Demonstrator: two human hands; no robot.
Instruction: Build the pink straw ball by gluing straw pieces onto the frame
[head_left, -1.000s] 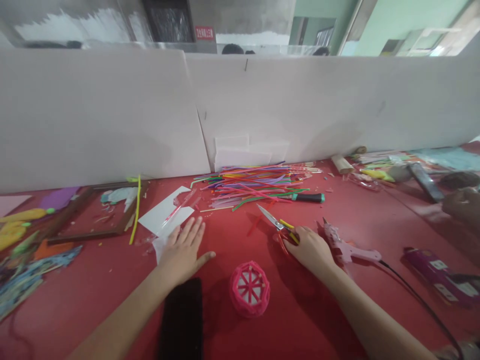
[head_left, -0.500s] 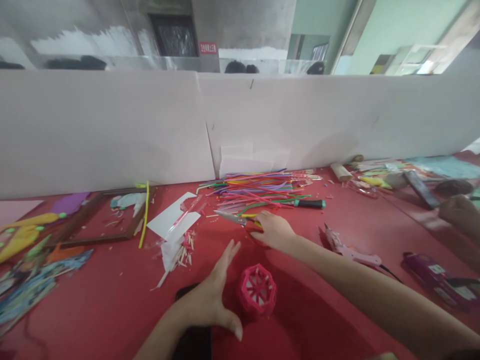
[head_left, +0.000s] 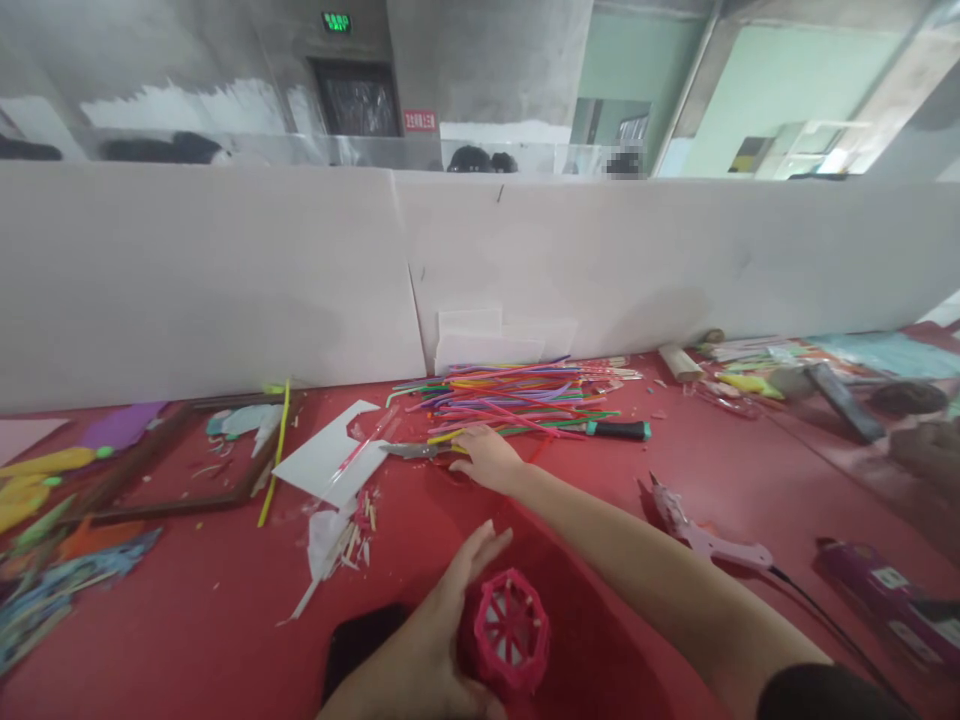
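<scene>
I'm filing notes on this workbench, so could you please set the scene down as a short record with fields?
Left hand: curved beside the pink spoked craft piece; contact unclear
Right hand: holding scissors, blades toward the white sheet
Toward back: coloured craft stems, black-and-green tool handle
Right side: pink corded glue gun
Left side: brown frame, yellow strip
Partly hidden: black flat object near left hand
</scene>
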